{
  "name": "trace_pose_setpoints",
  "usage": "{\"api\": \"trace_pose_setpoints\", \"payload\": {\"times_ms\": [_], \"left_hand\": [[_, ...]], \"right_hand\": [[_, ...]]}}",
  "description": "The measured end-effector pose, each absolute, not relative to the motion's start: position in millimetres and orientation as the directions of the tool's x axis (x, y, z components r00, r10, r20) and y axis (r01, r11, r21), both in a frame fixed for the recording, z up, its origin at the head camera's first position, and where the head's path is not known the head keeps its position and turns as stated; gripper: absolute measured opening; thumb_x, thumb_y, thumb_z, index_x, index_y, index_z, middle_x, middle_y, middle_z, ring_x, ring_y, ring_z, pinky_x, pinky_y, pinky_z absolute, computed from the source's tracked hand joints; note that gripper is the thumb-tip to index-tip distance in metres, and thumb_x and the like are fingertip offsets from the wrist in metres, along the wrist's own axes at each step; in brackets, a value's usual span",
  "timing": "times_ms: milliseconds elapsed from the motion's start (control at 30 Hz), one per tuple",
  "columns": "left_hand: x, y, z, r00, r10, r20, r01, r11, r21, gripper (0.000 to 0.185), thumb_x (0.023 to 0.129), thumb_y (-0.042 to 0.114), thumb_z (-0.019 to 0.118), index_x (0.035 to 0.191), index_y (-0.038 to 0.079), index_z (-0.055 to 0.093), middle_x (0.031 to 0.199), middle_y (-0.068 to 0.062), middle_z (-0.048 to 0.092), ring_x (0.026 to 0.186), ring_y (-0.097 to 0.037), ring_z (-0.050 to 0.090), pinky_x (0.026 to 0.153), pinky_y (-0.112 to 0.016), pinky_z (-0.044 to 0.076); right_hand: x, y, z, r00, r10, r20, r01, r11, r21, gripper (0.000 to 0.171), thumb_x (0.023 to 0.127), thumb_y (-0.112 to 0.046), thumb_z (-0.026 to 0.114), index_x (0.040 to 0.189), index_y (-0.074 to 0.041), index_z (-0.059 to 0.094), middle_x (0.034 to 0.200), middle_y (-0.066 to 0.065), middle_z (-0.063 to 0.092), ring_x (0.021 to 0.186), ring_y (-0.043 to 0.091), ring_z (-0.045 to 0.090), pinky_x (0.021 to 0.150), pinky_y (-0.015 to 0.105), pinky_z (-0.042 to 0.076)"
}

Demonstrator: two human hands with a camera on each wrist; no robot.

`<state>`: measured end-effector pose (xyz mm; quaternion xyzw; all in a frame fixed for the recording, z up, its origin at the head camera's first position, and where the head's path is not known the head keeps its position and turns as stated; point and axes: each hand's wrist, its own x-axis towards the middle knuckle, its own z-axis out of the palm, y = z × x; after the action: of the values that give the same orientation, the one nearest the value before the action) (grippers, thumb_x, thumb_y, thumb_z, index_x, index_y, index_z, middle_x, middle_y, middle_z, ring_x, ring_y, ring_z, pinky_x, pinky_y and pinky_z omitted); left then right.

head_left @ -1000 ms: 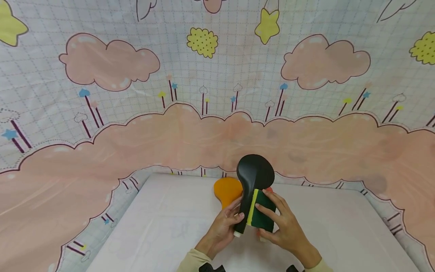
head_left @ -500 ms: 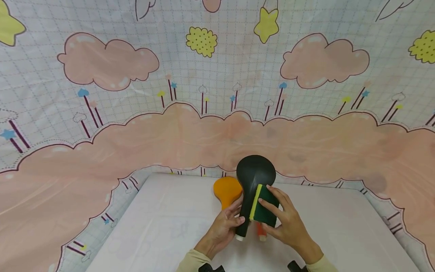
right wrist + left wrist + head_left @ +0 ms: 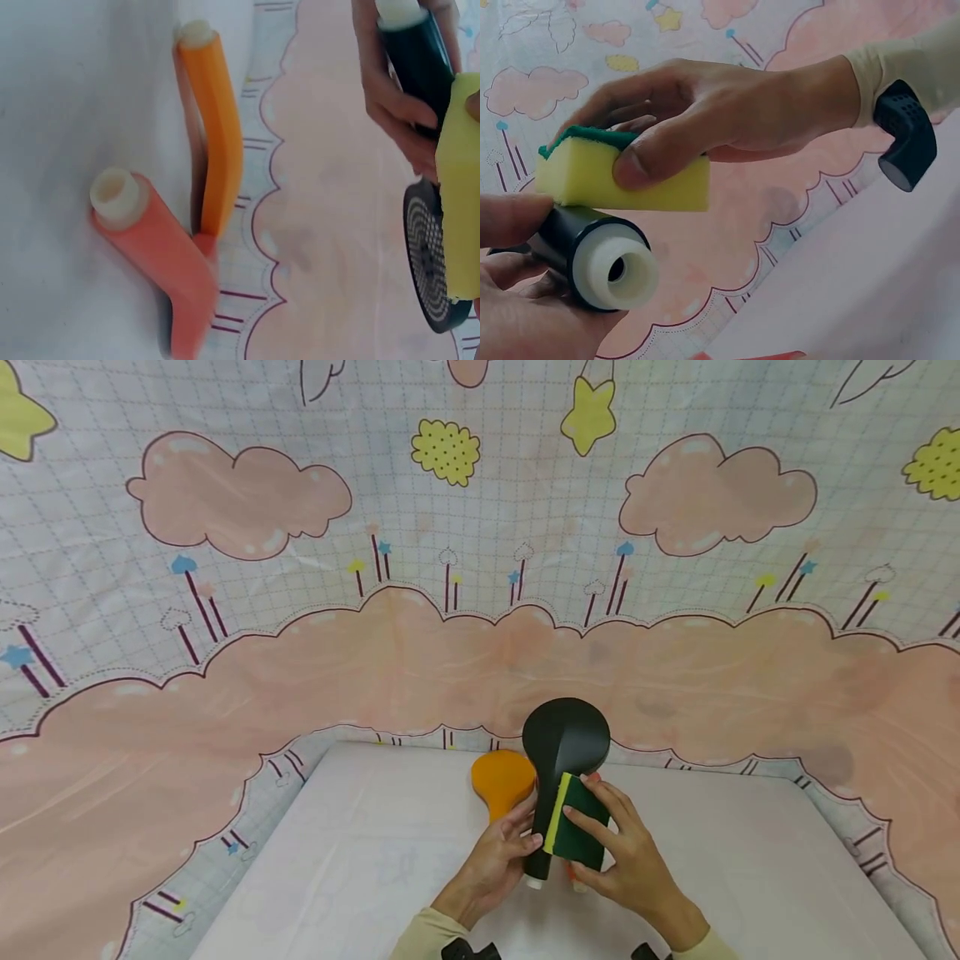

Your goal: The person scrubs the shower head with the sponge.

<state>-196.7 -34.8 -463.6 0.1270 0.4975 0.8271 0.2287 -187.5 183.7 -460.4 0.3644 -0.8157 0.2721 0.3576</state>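
Gripping the handle of a black shower head (image 3: 558,768) from below, the left hand (image 3: 491,864) holds it raised over the white table (image 3: 360,860). The right hand (image 3: 626,860) pinches a yellow-and-green sponge (image 3: 573,822) against that handle; half a second ago the sponge sat higher, toward the head, so scrubbing strokes appear underway. Beyond the black shower head lie an orange shower head (image 3: 501,781) and a red one (image 3: 154,255).

No legible text, label, brand, number or sign appears in any view. The printed backdrop cloth (image 3: 480,635) carries only pictures: clouds, stars and stalks. The black shower head (image 3: 564,742) and sponge (image 3: 576,822) seem unmarked, though small print could escape these views.
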Motion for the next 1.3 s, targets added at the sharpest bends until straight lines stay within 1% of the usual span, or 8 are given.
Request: {"api": "trace_pose_setpoints", "payload": {"times_ms": [100,267,333,567,733,967,1167,1300], "left_hand": [[-198.6,-32.8,-463.8,-0.86,0.51,0.004,-0.25,-0.429,0.868,0.063,0.098,0.002,0.053,0.155,0.012,0.03,0.156,-0.015,0.033,0.131,-0.021,0.048,0.116,-0.04,0.034],[-200.5,-28.8,-463.1,-0.858,0.512,0.045,-0.235,-0.469,0.851,0.06,0.099,0.007,0.051,0.155,0.011,0.029,0.158,-0.013,0.031,0.134,-0.021,0.046,0.11,-0.032,0.042],[-201.2,-27.1,-462.6,-0.858,0.511,0.055,-0.231,-0.479,0.847,0.06,0.1,0.011,0.052,0.155,0.012,0.028,0.159,-0.011,0.031,0.134,-0.02,0.046,0.108,-0.03,0.044],[-201.2,-25.4,-464.9,-0.871,0.489,0.038,-0.231,-0.476,0.849,0.062,0.099,0.021,0.056,0.155,0.011,0.029,0.159,-0.009,0.033,0.13,-0.017,0.049,0.105,-0.028,0.046],[-199.5,-27.6,-466.9,-0.87,0.491,0.032,-0.235,-0.472,0.85,0.062,0.1,0.019,0.056,0.155,0.012,0.028,0.158,-0.01,0.034,0.132,-0.017,0.048,0.108,-0.029,0.044],[-196.2,-30.8,-464.2,-0.865,0.502,-0.004,-0.256,-0.433,0.864,0.063,0.099,0.02,0.057,0.155,0.016,0.03,0.159,-0.01,0.031,0.131,-0.018,0.046,0.116,-0.035,0.035],[-194.0,-33.7,-463.5,-0.862,0.507,-0.009,-0.266,-0.438,0.859,0.062,0.099,0.017,0.056,0.155,0.013,0.029,0.155,-0.013,0.033,0.12,-0.018,0.049,0.1,-0.032,0.048],[-193.7,-34.9,-463.5,-0.858,0.513,-0.009,-0.276,-0.448,0.85,0.06,0.1,0.017,0.056,0.154,0.012,0.031,0.153,-0.013,0.035,0.118,-0.02,0.048,0.09,-0.03,0.051]], "right_hand": [[-184.6,179.6,-460.6,-0.458,-0.405,0.791,-0.801,0.574,-0.17,0.053,0.083,-0.046,0.075,0.128,-0.019,0.066,0.147,0.017,0.046,0.135,0.025,0.039,0.116,0.013,0.022],[-178.8,173.6,-462.5,-0.449,-0.405,0.797,-0.806,0.569,-0.165,0.052,0.091,-0.055,0.059,0.128,-0.02,0.065,0.148,0.015,0.046,0.136,0.023,0.038,0.115,0.013,0.022],[-176.8,171.4,-462.9,-0.446,-0.408,0.796,-0.811,0.562,-0.166,0.052,0.092,-0.055,0.058,0.129,-0.02,0.065,0.148,0.015,0.046,0.136,0.022,0.038,0.115,0.013,0.022],[-175.4,169.0,-461.4,-0.428,-0.436,0.792,-0.826,0.543,-0.148,0.05,0.089,-0.052,0.064,0.127,-0.019,0.066,0.146,0.017,0.048,0.132,0.024,0.041,0.116,0.014,0.022],[-177.7,172.4,-459.0,-0.431,-0.442,0.786,-0.815,0.565,-0.129,0.05,0.088,-0.051,0.066,0.127,-0.019,0.066,0.146,0.018,0.048,0.131,0.025,0.042,0.115,0.013,0.022],[-185.3,180.4,-452.6,-0.415,-0.404,0.816,-0.79,0.604,-0.103,0.054,0.092,-0.059,0.054,0.125,-0.017,0.067,0.145,0.019,0.048,0.136,0.026,0.039,0.116,0.014,0.022],[-189.8,185.7,-448.7,-0.396,-0.408,0.823,-0.784,0.617,-0.072,0.052,0.093,-0.056,0.055,0.125,-0.017,0.067,0.144,0.021,0.048,0.134,0.029,0.04,0.117,0.015,0.021],[-190.6,188.1,-447.7,-0.401,-0.4,0.824,-0.768,0.637,-0.064,0.053,0.093,-0.058,0.053,0.125,-0.017,0.067,0.144,0.021,0.048,0.134,0.03,0.04,0.117,0.015,0.02]]}}
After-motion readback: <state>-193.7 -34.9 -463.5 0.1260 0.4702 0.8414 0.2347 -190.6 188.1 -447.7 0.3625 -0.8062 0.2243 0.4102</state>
